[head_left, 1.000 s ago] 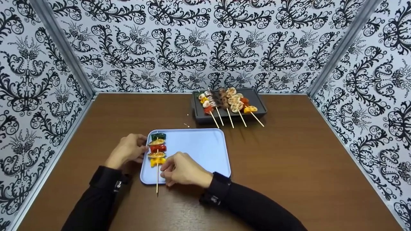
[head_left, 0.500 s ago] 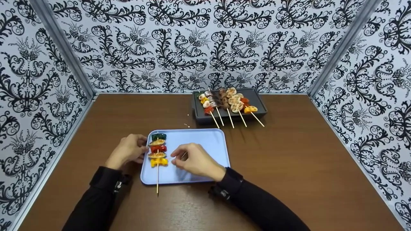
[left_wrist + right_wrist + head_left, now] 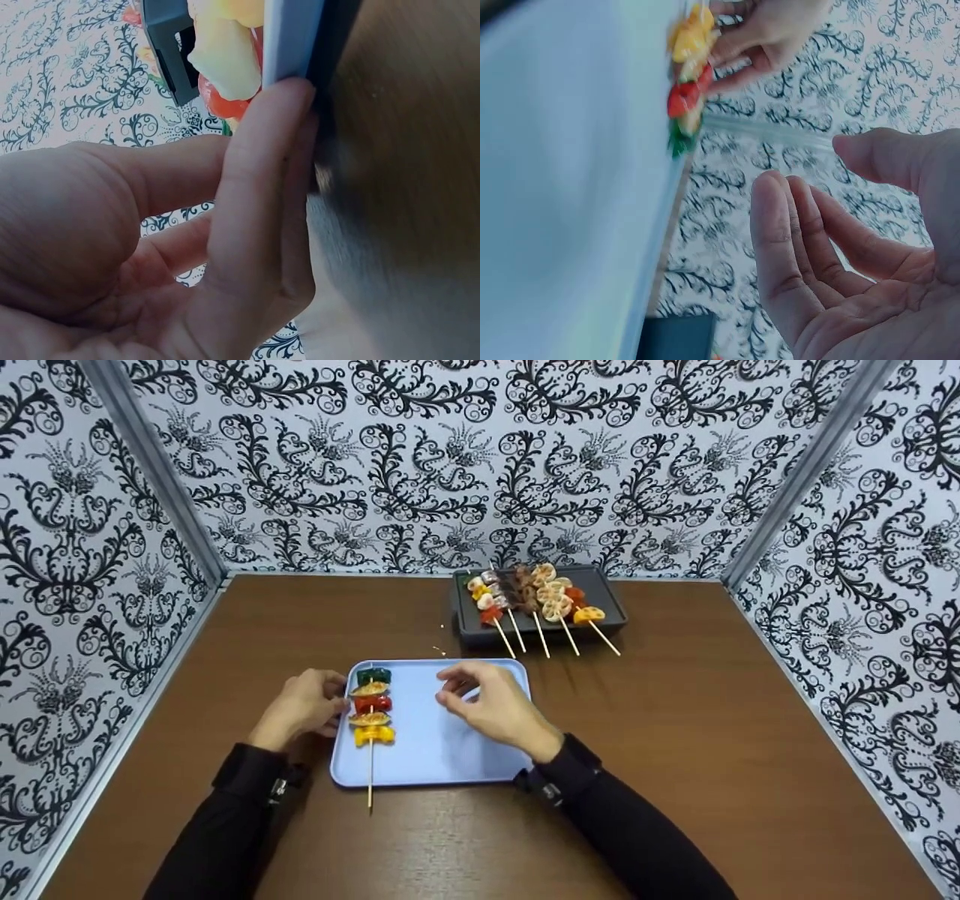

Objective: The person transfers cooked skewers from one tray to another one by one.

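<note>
The left hand (image 3: pixel 301 705) had its fingertips against the left rim of the pale blue tray (image 3: pixel 427 742), its grip loose and spread, the fingers touching the edge without wrapping around it. The right hand (image 3: pixel 496 705) hung above the tray's right half, its grip holding nothing, thumb and curved fingers apart. The vegetable skewer (image 3: pixel 372 703) lay along the tray's left side, yellow piece nearest the person and dark green one farthest, a red piece between two browned slices, its bare stick jutting past the near rim. Farther back on the brown counter (image 3: pixel 675 735), a dark grill plate (image 3: pixel 604 596) bore five more skewers (image 3: pixel 535 598), their sticks overhanging its near edge.
</note>
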`<state>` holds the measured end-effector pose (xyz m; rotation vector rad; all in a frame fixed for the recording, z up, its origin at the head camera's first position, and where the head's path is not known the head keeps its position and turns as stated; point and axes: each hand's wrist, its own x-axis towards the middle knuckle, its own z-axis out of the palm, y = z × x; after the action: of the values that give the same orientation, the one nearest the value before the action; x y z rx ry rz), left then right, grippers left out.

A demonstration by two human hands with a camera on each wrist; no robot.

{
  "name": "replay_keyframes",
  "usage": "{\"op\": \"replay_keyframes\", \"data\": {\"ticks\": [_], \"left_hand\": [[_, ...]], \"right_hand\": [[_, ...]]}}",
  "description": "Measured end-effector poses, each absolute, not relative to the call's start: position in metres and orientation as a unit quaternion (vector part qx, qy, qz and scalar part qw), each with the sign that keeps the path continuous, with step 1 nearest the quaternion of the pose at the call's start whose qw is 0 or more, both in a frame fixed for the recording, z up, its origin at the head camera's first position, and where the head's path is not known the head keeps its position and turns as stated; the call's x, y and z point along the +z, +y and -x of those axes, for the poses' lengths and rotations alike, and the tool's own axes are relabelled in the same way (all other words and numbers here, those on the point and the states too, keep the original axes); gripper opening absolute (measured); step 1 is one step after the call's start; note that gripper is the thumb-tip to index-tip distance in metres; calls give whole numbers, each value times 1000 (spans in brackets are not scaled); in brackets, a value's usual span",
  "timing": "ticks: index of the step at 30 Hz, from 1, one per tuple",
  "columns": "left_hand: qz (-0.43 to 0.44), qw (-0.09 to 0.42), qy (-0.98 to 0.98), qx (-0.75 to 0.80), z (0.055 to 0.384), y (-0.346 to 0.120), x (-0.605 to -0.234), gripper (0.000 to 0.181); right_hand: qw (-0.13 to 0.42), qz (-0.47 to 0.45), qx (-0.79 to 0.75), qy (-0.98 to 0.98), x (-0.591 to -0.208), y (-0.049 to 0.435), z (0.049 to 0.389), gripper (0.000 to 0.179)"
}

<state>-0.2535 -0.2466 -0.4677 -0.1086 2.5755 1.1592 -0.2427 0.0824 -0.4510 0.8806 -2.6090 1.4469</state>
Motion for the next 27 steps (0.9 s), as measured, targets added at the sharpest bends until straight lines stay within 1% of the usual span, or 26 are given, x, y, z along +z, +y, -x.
{"op": "replay_keyframes", "data": {"ticks": [5, 10, 20, 27], "left_hand": [[33, 154, 901, 403, 254, -246, -468, 52], [32, 150, 901, 406, 254, -245, -469, 51], [33, 150, 900, 409, 253, -247, -470, 52], [32, 149, 897, 414, 254, -248, -470, 51]], "right_hand": [[54, -275, 467, -838, -439, 97, 248, 31], [81, -262, 469, -839, -431, 111, 253, 35], [155, -235, 419, -863, -419, 143, 264, 49], [187, -201, 396, -876, -413, 171, 273, 57]]}}
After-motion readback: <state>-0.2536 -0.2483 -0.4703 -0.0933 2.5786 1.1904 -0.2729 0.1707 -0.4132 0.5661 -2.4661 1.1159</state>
